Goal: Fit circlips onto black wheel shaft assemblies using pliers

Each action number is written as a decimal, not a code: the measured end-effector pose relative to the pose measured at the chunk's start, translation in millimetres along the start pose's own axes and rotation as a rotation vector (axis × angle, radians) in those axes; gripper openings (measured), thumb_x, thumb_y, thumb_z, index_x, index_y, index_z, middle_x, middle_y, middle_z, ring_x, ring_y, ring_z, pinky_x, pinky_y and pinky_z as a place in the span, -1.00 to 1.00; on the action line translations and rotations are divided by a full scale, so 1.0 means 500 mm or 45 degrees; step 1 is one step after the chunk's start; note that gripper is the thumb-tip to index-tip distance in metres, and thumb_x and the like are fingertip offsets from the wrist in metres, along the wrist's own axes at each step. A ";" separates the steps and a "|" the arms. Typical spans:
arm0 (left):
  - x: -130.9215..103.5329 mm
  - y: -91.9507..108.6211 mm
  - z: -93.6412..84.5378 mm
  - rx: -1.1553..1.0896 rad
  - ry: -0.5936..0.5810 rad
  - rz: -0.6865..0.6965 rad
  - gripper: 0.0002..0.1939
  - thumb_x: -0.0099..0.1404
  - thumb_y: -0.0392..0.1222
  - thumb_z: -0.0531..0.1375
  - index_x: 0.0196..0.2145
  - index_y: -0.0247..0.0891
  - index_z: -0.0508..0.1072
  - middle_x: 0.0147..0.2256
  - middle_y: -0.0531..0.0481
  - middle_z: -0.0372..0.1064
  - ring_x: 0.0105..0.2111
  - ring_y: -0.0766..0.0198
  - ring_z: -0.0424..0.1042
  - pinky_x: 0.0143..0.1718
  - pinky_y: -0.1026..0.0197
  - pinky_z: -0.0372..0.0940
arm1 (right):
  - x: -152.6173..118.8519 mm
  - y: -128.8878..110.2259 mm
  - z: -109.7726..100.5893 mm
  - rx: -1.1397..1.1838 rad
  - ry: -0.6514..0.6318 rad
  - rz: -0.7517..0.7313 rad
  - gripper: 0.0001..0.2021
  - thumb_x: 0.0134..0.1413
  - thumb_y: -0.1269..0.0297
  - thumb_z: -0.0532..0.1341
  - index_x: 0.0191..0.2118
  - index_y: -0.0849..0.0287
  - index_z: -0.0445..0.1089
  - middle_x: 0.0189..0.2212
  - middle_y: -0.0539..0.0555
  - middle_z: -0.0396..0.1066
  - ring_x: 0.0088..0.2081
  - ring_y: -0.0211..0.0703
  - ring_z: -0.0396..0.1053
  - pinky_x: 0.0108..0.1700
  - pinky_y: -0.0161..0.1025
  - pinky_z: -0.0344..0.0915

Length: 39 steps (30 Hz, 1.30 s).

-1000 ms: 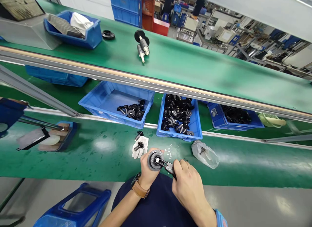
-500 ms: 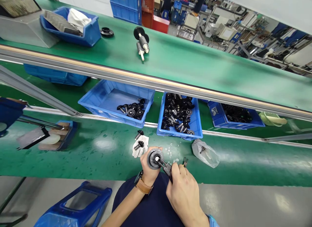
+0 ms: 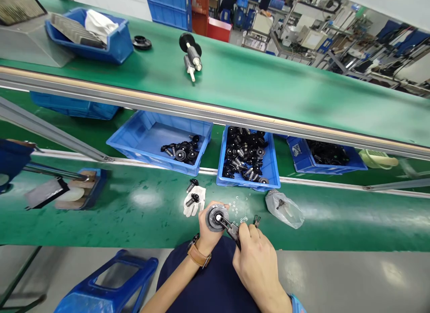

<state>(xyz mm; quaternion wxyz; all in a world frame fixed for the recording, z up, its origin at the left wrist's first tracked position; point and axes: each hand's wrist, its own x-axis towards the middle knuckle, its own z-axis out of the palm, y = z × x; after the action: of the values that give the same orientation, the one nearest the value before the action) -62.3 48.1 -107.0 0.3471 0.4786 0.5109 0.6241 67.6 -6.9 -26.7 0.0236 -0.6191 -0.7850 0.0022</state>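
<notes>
My left hand (image 3: 208, 236) is wrapped round a dark round part (image 3: 215, 217) with a pale centre, its disc facing up. In my right hand (image 3: 257, 259) are pliers (image 3: 231, 230), their tips at the centre of that part. Small white rings (image 3: 236, 210) lie scattered on the green bench just beyond my hands. A second small pair of pliers (image 3: 256, 220) rests to the right of the rings. On a white glove (image 3: 199, 201) lies a black part with a metal shaft (image 3: 192, 199), and a similar one (image 3: 192, 184) is just behind it.
Behind the bench stand a blue bin with some black parts (image 3: 134, 154), a fuller blue bin (image 3: 220, 182) and another bin (image 3: 302, 166). A clear plastic bag (image 3: 289, 212) lies at the right. A fixture (image 3: 97, 187) is at the left, below the raised green shelf (image 3: 251, 86).
The view has shifted slightly. Both my hands, with the round part and the pliers, have moved a little to the right, and the plier tips remain at the part's centre.
</notes>
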 end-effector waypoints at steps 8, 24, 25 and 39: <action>0.003 0.006 -0.001 0.009 -0.098 -0.040 -0.97 0.20 -0.29 0.31 -0.40 -0.25 0.53 -0.43 0.00 0.54 -0.43 0.21 0.54 -0.34 0.23 0.45 | 0.010 0.006 -0.014 0.003 0.028 -0.002 -0.72 -0.13 0.56 0.13 -0.28 0.07 0.19 -0.41 0.01 0.32 -0.39 -0.08 0.30 -0.31 -0.18 0.06; 0.019 -0.036 -0.013 0.163 0.227 -0.232 -0.81 0.14 -0.10 0.39 -0.39 -0.26 0.55 -0.42 -0.05 0.58 -0.41 0.13 0.57 -0.29 0.08 0.52 | 0.029 0.075 0.080 0.595 -0.212 0.439 -0.83 0.45 0.21 0.01 -0.11 0.12 0.29 -0.23 0.07 0.43 -0.20 -0.10 0.41 -0.16 -0.22 0.27; 0.021 -0.047 -0.026 0.183 0.257 -0.250 -0.80 0.13 -0.09 0.41 -0.39 -0.27 0.56 -0.42 -0.05 0.59 -0.41 0.13 0.57 -0.30 0.08 0.53 | 0.035 0.105 0.114 0.555 -0.309 0.658 -0.79 0.47 0.14 0.01 -0.11 0.12 0.30 -0.23 0.06 0.44 -0.19 -0.11 0.43 -0.14 -0.22 0.29; -0.001 -0.028 -0.054 0.060 -0.042 -0.379 -0.83 0.03 -0.18 0.45 -0.42 -0.25 0.58 -0.43 -0.04 0.61 -0.41 0.09 0.62 -0.29 0.04 0.58 | -0.037 0.248 0.431 0.230 -0.505 1.297 -0.47 0.33 -0.05 0.22 0.21 0.24 0.31 0.17 0.26 0.32 0.13 0.11 0.35 0.14 0.11 0.33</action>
<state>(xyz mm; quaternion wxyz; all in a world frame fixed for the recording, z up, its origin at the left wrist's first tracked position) -88.4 42.5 -121.3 0.4329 0.4158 0.5850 0.5455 183.6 9.6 -246.6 -0.0757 -0.9037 -0.3725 0.1970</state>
